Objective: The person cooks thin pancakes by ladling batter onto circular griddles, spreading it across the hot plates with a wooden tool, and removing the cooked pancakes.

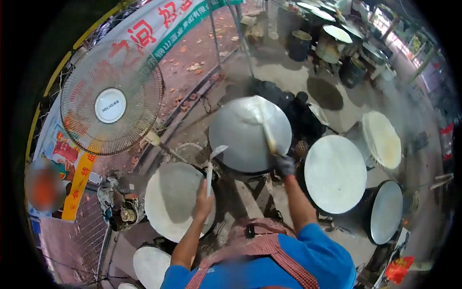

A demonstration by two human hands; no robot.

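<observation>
In front of me is a large round griddle (231,139), its grey surface facing up. My right hand (284,164), in a dark glove, grips a brush (267,131) by its pale wooden end. The brush reaches across the griddle, and its pale far end is blurred. My left hand (204,201) is closed round the handle of a ladle (209,176). The ladle's curved head rises beside the griddle's left edge. Below it, next to my left hand, lies a wide round vessel with a pale surface (166,207).
A fan (110,106) stands at left before a banner (168,24). Right of my right arm is a pale round lid or pan (335,174), with a stack of thin pale rounds (381,139) behind it. Another round pan (386,212) leans at right. Drums and pots (332,43) fill the back.
</observation>
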